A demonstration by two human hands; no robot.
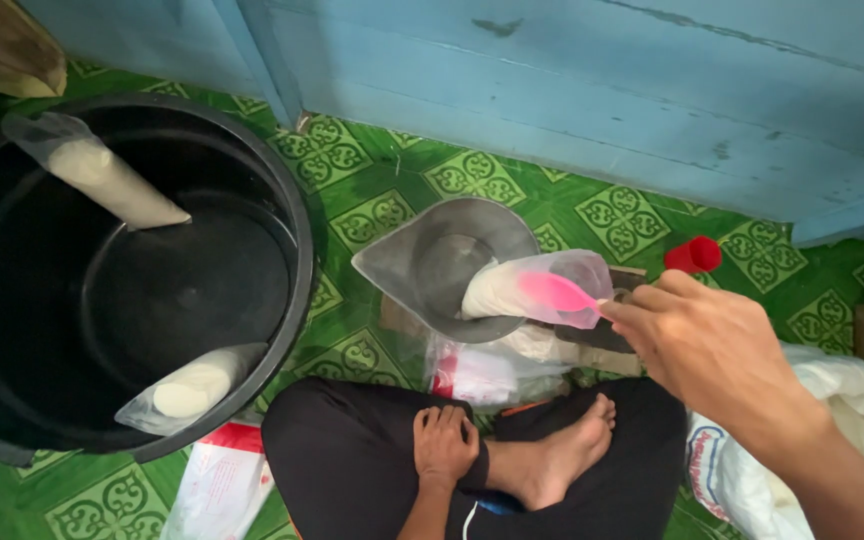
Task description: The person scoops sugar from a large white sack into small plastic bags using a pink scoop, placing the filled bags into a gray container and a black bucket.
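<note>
My right hand [707,345] grips the handle of a pink spoon [555,292] whose bowl sits inside a clear plastic bag [537,288] partly filled with white powder. The bag lies across the metal pan [442,260] of a small scale on the floor. My left hand [444,445] rests curled on my knee, on black trousers, holding nothing. My bare foot [562,455] lies beside it.
A large black bucket [297,235] at left holds two filled powder bags [112,180] [192,388] leaning on its wall. A red cap [693,255] stands behind my right hand. A white sack [742,480] sits at right, plastic packets [482,372] by my legs, a blue wall behind.
</note>
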